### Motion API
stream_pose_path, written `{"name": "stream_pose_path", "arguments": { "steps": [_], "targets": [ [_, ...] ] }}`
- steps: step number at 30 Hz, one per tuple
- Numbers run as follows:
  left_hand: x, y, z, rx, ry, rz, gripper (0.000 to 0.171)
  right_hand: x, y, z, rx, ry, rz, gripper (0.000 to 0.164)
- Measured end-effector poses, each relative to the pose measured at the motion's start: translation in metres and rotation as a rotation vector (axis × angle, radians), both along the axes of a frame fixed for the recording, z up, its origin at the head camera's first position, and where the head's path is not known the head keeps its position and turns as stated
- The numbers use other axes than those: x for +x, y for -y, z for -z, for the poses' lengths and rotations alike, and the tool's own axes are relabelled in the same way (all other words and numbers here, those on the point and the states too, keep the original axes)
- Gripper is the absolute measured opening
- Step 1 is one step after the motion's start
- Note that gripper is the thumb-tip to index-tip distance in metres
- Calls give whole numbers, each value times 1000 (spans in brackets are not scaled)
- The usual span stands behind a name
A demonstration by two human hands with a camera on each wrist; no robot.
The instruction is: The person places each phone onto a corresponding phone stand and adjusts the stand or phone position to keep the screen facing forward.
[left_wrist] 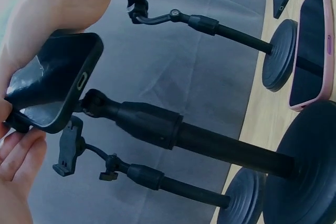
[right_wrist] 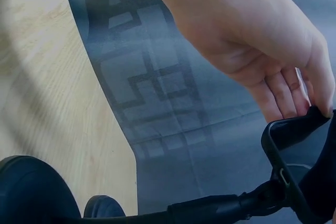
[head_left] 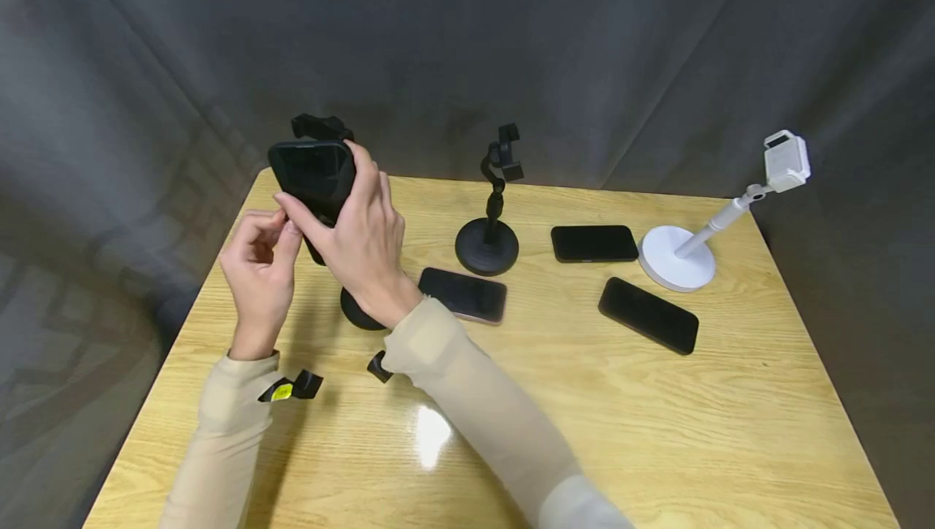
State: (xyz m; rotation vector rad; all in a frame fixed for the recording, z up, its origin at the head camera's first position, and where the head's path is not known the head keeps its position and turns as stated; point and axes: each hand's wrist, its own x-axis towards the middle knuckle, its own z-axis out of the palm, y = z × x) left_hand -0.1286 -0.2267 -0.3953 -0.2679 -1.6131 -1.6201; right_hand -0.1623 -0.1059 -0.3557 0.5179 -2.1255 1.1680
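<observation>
My right hand (head_left: 368,245) grips a black smartphone (head_left: 314,176) from its right side, thumb across the lower part of the screen. The phone sits at the head of a black phone stand (left_wrist: 231,148), whose round base (head_left: 358,316) is partly hidden behind my right wrist. With thumb and fingertips, my left hand (head_left: 259,273) pinches the end of the stand's spring clamp (right_wrist: 296,128) at the phone's lower left. In the right wrist view, the clamp's arm stands out from the back of the phone.
Two more black stands are behind, one in the middle (head_left: 488,247) and one with its clamp (head_left: 321,126) above the held phone. A pink-edged phone (head_left: 463,294) lies near my right wrist. Further right lie two black phones (head_left: 595,243) beside a white stand (head_left: 677,257).
</observation>
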Motion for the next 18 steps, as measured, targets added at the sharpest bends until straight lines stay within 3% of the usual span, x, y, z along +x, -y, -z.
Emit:
{"name": "stream_pose_path", "arguments": {
  "steps": [6,12,18],
  "targets": [
    [1,-3,4,-16,-10,-52,27,2,-6,5,12,-1,-61,92],
    [2,-6,7,-21,-31,-52,17,4,-15,7,9,37,-136,87],
    [9,-8,10,-130,14,-89,17,7,-30,12,24,123,-212,80]
  ]
}}
